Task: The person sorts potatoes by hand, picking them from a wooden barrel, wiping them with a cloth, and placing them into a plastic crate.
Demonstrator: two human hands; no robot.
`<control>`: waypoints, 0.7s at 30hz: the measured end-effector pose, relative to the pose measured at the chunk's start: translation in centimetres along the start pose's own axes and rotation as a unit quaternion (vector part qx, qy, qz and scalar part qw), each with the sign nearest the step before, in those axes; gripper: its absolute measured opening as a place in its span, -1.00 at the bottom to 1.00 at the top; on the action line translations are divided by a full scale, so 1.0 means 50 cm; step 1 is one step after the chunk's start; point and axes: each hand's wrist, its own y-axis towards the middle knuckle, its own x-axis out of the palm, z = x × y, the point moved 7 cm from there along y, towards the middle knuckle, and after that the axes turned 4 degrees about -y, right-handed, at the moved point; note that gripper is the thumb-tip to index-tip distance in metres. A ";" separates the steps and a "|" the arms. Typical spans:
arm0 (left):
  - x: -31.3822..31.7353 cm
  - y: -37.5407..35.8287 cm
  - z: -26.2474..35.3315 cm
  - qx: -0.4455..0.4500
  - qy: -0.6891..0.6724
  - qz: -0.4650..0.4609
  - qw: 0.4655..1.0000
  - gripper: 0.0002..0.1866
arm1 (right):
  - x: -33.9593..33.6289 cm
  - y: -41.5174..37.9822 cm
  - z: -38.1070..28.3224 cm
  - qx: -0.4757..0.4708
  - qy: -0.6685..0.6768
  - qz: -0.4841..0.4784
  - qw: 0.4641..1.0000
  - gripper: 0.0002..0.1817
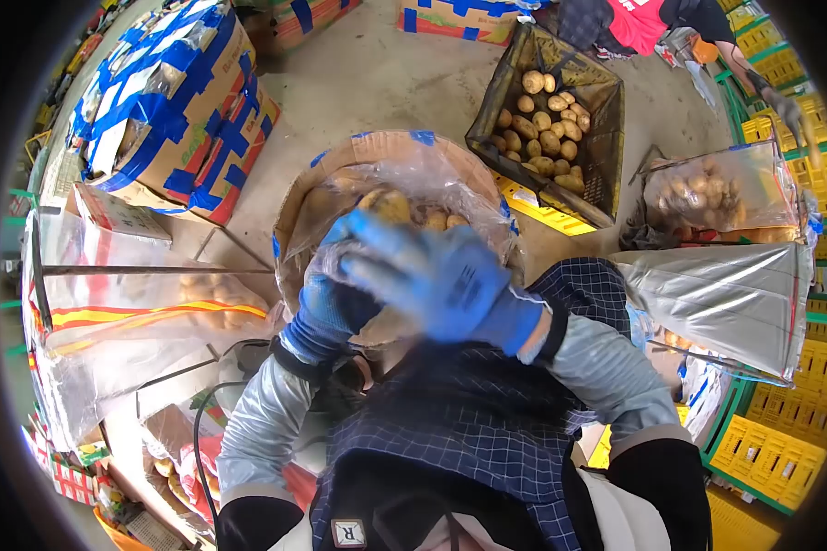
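Both my hands wear blue gloves and meet above a round cardboard box (296,197) lined with clear plastic. My left hand (335,298) is beneath and partly covered. My right hand (450,275) reaches across it, fingers pointing left and smeared by motion, so I cannot tell what either hand holds. Just beyond the fingers shows a yellowish potato (386,206), overlapped by the gloves in this view. More potatoes (436,220) lie in the plastic-lined box behind my right hand.
A dark crate (608,151) of potatoes stands ahead right. Plastic bags on frames flank me, one silvery (717,294), one clear (147,340). A blue-taped carton (170,110) rises at left. Yellow crates (781,436) are stacked at right. Another person's gloved hand (786,110) shows upper right.
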 end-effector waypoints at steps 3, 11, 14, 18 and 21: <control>0.058 0.000 0.023 -0.130 -0.338 0.034 0.932 -0.46 | -0.006 -0.016 0.086 0.141 0.007 0.089 0.986 -0.47; 0.080 0.013 0.045 -0.135 -0.388 -0.045 0.911 -0.45 | 0.003 0.010 0.119 0.143 0.075 0.153 0.975 -0.52; 0.072 0.024 0.034 -0.141 -0.348 -0.041 0.926 -0.50 | 0.014 0.035 0.036 0.062 0.048 0.062 0.995 -0.51; 0.091 0.024 0.043 -0.191 -0.340 -0.095 0.916 -0.56 | 0.026 0.015 0.102 0.111 0.054 0.093 0.988 -0.50; 0.078 0.022 0.070 -0.079 -0.211 -0.066 0.972 -0.55 | 0.015 -0.015 0.197 0.188 0.050 0.188 0.963 -0.51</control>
